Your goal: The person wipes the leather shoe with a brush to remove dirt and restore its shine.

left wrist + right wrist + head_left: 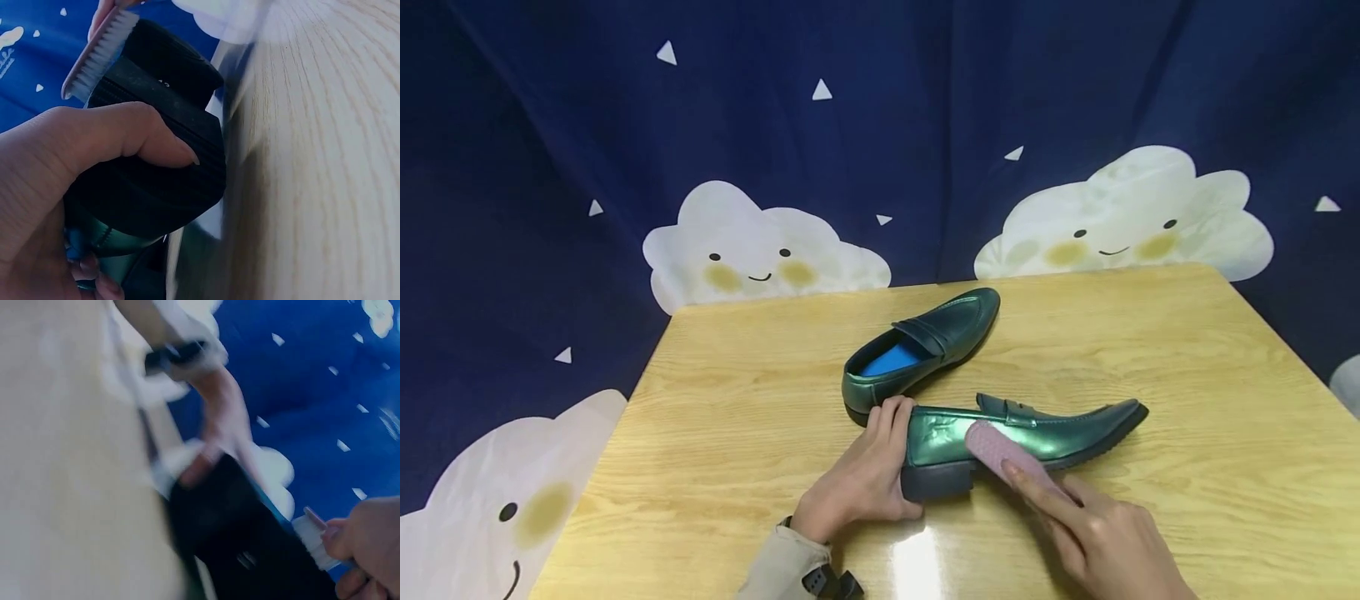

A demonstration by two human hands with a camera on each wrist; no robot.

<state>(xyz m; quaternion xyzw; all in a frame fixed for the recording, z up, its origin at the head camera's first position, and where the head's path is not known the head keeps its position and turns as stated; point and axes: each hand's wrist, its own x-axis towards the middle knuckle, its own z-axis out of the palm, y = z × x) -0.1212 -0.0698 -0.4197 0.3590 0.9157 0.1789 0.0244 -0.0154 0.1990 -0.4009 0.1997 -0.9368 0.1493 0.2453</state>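
Note:
My left hand [872, 467] grips the heel end of a shiny green loafer [940, 437], fingers over its back rim and thumb [150, 137] across the black heel. The shoe is tilted, its toe pointing right and its side facing me. In my right hand [1105, 529] is a pink scrubbing brush [1000, 446], index finger laid along its back. White bristles [103, 53] show in the left wrist view, right at the shoe's side. The right wrist view is blurred, with the brush's bristles [312, 540] beside the dark sole [250, 531].
A second green loafer [925, 346] with a blue insole lies just behind the held one, toe toward the back right. Both are at a light wooden table [737, 383]. A dark blue curtain [880, 150] with clouds hangs behind the table and along its left side.

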